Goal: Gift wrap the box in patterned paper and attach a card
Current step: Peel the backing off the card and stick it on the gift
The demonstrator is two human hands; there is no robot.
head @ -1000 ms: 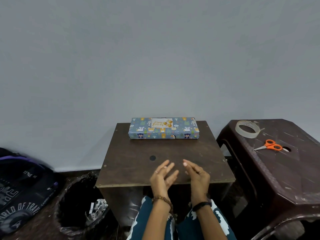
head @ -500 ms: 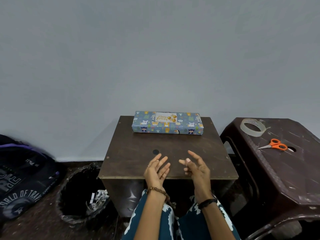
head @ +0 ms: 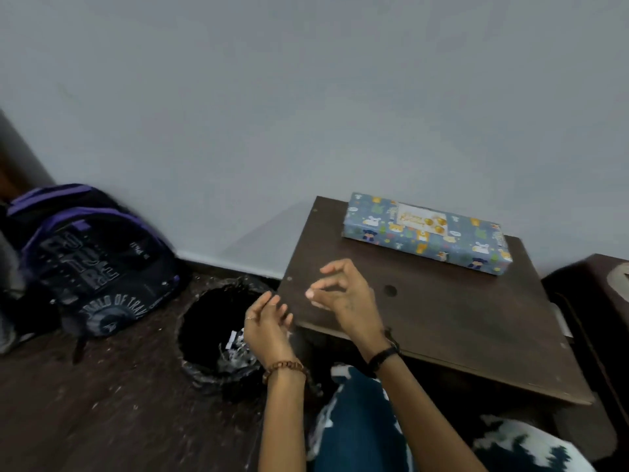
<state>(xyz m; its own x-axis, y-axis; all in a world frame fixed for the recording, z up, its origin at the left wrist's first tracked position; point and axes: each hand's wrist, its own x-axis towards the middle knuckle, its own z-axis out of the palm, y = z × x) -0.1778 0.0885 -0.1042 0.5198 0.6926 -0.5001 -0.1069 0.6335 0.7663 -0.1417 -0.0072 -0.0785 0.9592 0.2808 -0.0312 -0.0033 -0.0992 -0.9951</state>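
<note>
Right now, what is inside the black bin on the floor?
The black bin holds crumpled paper scraps; anything deeper is lost in shadow, partly behind the left hand.

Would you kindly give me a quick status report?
Both hands, left and right, empty, near table edge. Wrapped box at back, card on top. Nothing obstructing.

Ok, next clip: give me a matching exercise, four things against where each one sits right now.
Things:
1. wrapped box
2. card
3. backpack
4. bin

Places:
A. on the floor against the wall
B. on the floor beside the table's left edge
C. at the far edge of the table
D. on top of the wrapping

Pairs: 1-C, 2-D, 3-A, 4-B
</note>
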